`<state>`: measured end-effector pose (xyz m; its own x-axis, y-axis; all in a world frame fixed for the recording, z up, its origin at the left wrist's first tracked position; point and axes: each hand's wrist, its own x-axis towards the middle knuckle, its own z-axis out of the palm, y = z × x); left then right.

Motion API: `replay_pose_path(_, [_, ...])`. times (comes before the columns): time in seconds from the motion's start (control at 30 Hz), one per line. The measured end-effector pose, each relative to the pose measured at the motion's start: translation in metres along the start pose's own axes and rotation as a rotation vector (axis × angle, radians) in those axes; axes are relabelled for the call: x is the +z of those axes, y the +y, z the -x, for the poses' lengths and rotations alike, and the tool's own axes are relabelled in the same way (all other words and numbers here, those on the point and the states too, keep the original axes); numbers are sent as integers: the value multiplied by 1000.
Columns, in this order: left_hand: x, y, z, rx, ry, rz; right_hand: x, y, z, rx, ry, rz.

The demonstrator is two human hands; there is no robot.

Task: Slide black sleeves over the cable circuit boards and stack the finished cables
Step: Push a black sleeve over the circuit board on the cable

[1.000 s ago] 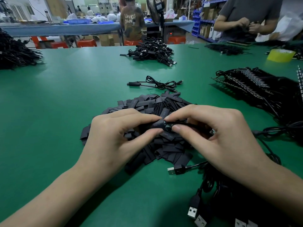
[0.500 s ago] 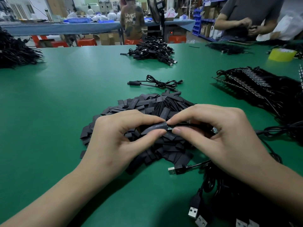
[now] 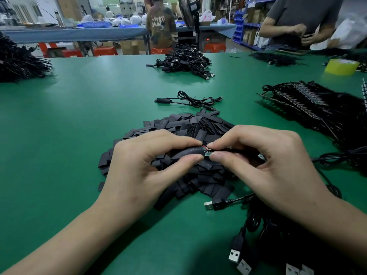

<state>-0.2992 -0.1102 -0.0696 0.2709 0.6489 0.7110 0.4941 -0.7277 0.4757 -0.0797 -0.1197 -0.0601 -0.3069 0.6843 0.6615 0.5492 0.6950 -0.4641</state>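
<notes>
Head view. A flat black sleeve (image 3: 188, 152) is held in the grip of the left hand (image 3: 139, 167), pinched between thumb and forefinger. The grip of the right hand (image 3: 268, 165) is closed in a fingertip pinch on a small green circuit board (image 3: 207, 153), from which a thin black cable (image 3: 236, 150) runs back under the palm. The board is seen at the sleeve's mouth, with part of it and a red wire exposed. How much has entered cannot be told. Both hands are held just above a heap of loose black sleeves (image 3: 188, 124) on the green worktop (image 3: 79, 116).

A single coiled black cable (image 3: 188, 100) is noted beyond the heap, apparently sleeved, and a larger pile of black cables (image 3: 184, 60) lies farther off. A fanned row of black cables (image 3: 307, 102) is laid out to the right. A tangle of black USB-ended cables (image 3: 288, 235) is seen near the right forearm.

Step in hand is judged to be the sliding-on of the sleeve, not yet completed. For the next move, the sleeve must be kept open and in line while the board is fed fully inside. The finished cable is then to be stacked.
</notes>
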Motion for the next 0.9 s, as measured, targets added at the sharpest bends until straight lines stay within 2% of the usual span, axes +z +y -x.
replay_pose_path(0.33, [2, -1, 0, 2, -44, 11, 2, 2, 1, -56, -4, 49])
replay_pose_path(0.6, [1, -4, 0, -63, -11, 60, 3, 0, 0, 56, 6, -71])
replay_pose_path(0.9, [2, -3, 1, -79, -5, 100, 0, -1, -1, 5, 15, -30])
